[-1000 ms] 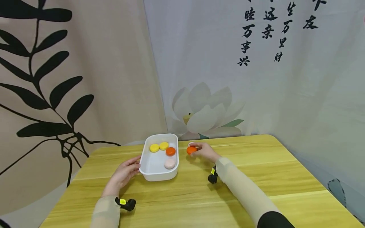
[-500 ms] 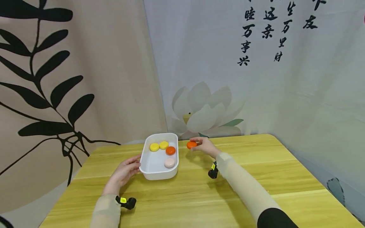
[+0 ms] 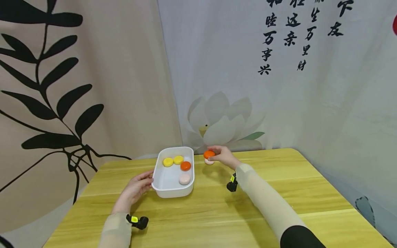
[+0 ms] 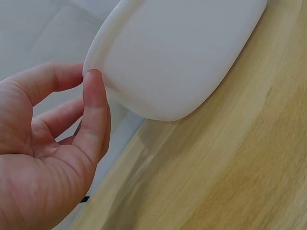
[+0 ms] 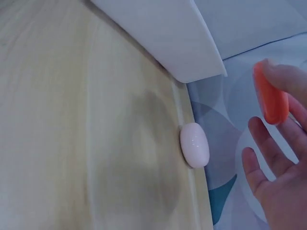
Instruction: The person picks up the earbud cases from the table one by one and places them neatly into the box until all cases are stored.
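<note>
A white rectangular tray [image 3: 167,179] stands on the table. My left hand [image 3: 138,187] pinches its near left corner at the rim, as the left wrist view shows up close. Inside lie two yellow rounded discs [image 3: 168,162], an orange disc [image 3: 185,166] and a pale pink disc [image 3: 184,178]. To the right of the tray, my right hand [image 3: 224,156] grips another orange disc [image 5: 271,96] between thumb and fingers, above the tabletop. A second pale pink disc [image 5: 194,145] rests on the table near its back edge, below the held one and apart from it.
The wooden table [image 3: 248,213] has its back edge close behind the tray and the right hand. Behind it hangs a printed cloth [image 3: 223,75] with a lotus, plant leaves and characters. Each wrist wears a small black camera [image 3: 141,222].
My right hand has raised the orange disc and moved it slightly away from me, so the pink disc now shows below it. The left hand stays at the tray. The head view tilts slightly.
</note>
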`<action>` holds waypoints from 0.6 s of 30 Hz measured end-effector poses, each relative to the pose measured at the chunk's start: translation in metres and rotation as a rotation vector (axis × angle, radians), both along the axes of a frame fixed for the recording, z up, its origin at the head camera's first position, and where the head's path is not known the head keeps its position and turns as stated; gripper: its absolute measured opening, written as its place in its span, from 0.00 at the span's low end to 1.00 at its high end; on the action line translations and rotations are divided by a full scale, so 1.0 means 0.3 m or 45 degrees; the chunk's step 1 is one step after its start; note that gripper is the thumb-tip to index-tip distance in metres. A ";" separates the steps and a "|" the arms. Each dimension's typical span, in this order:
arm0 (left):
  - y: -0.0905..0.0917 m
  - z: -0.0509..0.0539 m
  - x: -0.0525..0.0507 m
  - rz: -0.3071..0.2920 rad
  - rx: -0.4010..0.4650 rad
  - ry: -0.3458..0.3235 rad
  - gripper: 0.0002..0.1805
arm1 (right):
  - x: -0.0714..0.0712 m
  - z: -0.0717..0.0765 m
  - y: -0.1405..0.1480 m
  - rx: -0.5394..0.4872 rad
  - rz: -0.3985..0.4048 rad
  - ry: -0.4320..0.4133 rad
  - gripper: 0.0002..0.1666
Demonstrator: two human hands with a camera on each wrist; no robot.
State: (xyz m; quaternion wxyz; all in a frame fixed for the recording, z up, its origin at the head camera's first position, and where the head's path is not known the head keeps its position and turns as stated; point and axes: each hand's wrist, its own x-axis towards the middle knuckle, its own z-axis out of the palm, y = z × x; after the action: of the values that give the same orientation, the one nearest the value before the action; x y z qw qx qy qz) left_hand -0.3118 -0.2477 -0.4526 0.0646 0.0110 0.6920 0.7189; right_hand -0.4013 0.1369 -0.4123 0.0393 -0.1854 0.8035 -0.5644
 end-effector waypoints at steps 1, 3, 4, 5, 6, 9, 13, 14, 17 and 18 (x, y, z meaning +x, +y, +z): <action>0.001 0.000 0.000 -0.003 -0.006 0.000 0.31 | 0.000 0.005 0.001 0.002 -0.001 0.003 0.32; 0.003 0.001 0.000 -0.008 -0.014 0.000 0.31 | -0.001 0.014 0.003 0.007 -0.003 0.004 0.32; 0.003 -0.001 0.000 -0.005 -0.014 -0.002 0.31 | 0.000 0.019 0.003 0.009 -0.005 0.002 0.32; 0.003 -0.003 0.000 -0.001 -0.012 -0.003 0.31 | 0.000 0.023 0.003 0.014 -0.008 0.000 0.32; 0.003 -0.004 0.000 0.004 -0.008 -0.005 0.31 | 0.001 0.027 0.003 0.020 -0.010 0.003 0.32; 0.001 -0.007 -0.002 0.004 -0.016 -0.009 0.31 | 0.000 0.039 0.004 0.032 -0.014 0.011 0.32; 0.000 -0.007 -0.002 0.002 -0.011 -0.011 0.31 | -0.006 0.050 0.006 0.042 -0.013 0.021 0.31; 0.000 -0.007 -0.002 -0.001 -0.010 -0.009 0.31 | -0.009 0.051 0.008 0.038 -0.011 0.018 0.31; 0.000 -0.007 -0.004 -0.011 -0.009 -0.006 0.31 | -0.016 0.055 0.014 0.038 -0.010 0.018 0.31; 0.001 -0.008 -0.004 -0.017 -0.010 -0.004 0.31 | -0.018 0.057 0.016 0.039 -0.010 0.021 0.31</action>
State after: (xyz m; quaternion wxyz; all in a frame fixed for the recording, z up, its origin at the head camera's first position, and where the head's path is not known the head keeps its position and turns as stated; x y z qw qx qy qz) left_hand -0.3130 -0.2475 -0.4549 0.0705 0.0142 0.6945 0.7159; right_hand -0.4066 0.1417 -0.3953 0.0333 -0.1862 0.8131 -0.5506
